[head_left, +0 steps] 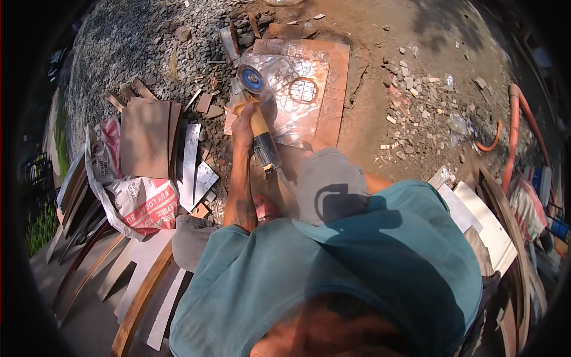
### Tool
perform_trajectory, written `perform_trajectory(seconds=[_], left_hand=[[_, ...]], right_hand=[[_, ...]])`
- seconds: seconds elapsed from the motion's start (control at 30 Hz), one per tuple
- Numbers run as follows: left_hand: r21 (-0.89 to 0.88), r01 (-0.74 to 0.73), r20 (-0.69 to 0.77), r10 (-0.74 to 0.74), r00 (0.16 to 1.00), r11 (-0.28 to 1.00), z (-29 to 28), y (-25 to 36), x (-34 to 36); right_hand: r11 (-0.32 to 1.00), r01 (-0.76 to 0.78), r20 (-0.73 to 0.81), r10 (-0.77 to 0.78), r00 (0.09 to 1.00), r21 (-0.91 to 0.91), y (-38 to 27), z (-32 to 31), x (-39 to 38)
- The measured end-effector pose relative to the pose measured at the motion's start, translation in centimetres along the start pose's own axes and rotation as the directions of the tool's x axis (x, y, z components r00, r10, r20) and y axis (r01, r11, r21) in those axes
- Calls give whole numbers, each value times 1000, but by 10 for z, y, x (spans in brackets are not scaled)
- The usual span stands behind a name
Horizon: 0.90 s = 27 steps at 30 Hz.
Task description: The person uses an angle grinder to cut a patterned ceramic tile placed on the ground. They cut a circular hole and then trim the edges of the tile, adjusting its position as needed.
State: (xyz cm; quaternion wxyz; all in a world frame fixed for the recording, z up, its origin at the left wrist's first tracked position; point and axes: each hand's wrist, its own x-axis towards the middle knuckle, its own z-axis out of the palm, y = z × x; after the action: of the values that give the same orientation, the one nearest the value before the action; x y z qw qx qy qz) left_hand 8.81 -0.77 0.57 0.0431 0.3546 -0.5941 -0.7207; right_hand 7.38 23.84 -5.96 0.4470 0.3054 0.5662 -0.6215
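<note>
Yellow-and-black angle grinder, blue-disced, at eleven o'clock, left hand closed round it; right hand half hidden, grip I cannot tell; dirt stretches beyond the brown tile's edge, one o'clock.

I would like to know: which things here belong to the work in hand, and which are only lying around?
In the work, it seems:
angle grinder, held in the left hand
its blue disc
pale patterned panel
brown panel beneath it

Apparently only lying around:
stacked brown sheets
red-and-white bag
wooden strip
orange hose
</note>
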Motion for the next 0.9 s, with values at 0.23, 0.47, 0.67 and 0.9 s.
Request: perform_trajectory(seconds=[0.23, 0.47, 0.67, 0.9], left_hand=[[32, 31, 52, -33, 998, 999, -23, 13, -10], [163, -107, 146, 84, 986, 981, 21, 9, -18], [231, -180, 340, 94, 936, 956, 77, 5, 1], [290, -180, 357, 68, 932, 940, 113, 7, -2]], right_hand=[[987, 71, 47, -78, 996, 144, 5, -23, -9], [956, 270, -202, -244, 949, 115, 33, -46, 14], [937, 336, -111, -325, 939, 99, 24, -46, 29], [902, 425, 5, -426, 905, -79, 42, -59, 45]])
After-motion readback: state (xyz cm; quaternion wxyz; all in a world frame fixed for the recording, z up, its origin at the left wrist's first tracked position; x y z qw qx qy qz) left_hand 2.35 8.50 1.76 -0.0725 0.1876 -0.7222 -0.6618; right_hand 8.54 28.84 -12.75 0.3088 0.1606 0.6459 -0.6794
